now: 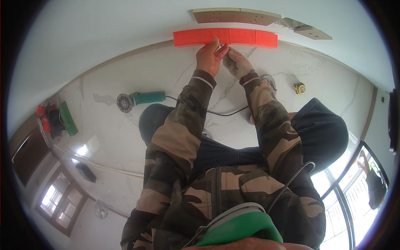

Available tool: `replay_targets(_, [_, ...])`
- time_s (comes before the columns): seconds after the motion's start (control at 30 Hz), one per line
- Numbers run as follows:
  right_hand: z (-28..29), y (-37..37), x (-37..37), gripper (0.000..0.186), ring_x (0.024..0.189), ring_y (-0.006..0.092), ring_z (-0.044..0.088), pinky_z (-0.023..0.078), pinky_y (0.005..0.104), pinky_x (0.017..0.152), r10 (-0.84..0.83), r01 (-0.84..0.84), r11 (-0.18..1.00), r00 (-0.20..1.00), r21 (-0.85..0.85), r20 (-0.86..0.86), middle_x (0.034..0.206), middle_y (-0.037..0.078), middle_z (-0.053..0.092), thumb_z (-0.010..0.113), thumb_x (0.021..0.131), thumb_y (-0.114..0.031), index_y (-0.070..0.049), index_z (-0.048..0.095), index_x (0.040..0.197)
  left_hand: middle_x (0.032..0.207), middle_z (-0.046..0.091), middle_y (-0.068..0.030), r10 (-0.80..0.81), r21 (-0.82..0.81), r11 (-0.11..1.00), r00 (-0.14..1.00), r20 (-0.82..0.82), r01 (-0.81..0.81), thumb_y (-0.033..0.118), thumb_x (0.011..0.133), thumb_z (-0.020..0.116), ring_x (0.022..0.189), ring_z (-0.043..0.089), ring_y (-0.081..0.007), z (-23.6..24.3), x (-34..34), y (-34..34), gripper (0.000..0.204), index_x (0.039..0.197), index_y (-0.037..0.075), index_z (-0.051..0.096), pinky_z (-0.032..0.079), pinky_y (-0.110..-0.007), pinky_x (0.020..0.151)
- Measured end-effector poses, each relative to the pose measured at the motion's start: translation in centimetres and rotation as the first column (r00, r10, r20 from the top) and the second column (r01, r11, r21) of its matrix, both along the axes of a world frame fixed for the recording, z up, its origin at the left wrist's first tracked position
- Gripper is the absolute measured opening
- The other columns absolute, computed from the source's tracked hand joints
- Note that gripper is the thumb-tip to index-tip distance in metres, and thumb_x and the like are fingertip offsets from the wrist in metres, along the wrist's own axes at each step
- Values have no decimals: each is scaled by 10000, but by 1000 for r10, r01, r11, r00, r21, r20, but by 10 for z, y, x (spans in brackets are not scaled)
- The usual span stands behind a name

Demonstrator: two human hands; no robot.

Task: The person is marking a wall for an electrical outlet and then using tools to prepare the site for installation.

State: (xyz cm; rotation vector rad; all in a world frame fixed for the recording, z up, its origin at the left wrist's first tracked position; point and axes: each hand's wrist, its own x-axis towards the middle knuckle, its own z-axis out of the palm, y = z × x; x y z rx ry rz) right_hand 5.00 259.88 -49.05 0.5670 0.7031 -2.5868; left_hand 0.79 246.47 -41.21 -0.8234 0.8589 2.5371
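A long, bright red plastic strip (250, 38) with seams across it is held up against the white wall, just below a row of sockets. My bare left hand (208, 58) grips its lower edge near the middle, the thumb lying over its front. Close beside it, my right hand (236, 63), in a pale work glove, has its fingers drawn together at the same edge. Something small and thin shows between the two hands, too small to name. Both forearms are in camouflage sleeves.
Beige socket panels (237, 16) line the wall, one hanging loose (313, 32). On the marbled floor lie a teal angle grinder (146, 98) with its black cord (225, 114), and a yellow tape measure (299, 88). Red and green items (68, 118) stand far left; a glass door (346, 200) is right.
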Motion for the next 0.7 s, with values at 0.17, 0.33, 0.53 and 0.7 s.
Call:
replay_targets(0.17, [2,-1,3,389,906,173,595,494,301,775,-52,53,999,997,-10,59,1068,67,616,496,973,-124,19,448,1332,976,608,-108,3,17,1000,1000,-25,-2,103,895,655,946,620,-257,-1,0,0,213,1037,-23,557,544,-448,936])
replay_targets(0.33, [1,18,12,357,887,194,592,499,319,773,-142,147,989,984,-37,109,1028,80,615,504,966,-105,16,442,1296,999,609,-96,2,25,1000,1000,-19,-2,87,907,633,961,615,-237,0,0,0,205,1068,-2,544,534,-454,954])
replay_targets(0.53, [-2,46,25,332,883,209,589,502,324,773,-249,258,964,960,-63,127,1008,95,614,515,960,-96,-2,452,1272,1010,608,-105,2,5,1000,996,-94,-1,110,896,655,948,615,-240,2,2,2,218,1058,-4,563,540,-424,928])
replay_targets(0.7, [-3,62,36,306,883,212,589,506,328,769,-342,352,935,926,-40,163,1017,91,602,509,961,-92,-4,466,1251,1018,597,-94,18,11,1000,997,-72,-17,87,891,654,957,602,-224,0,0,1,228,1073,-4,550,550,-444,921])
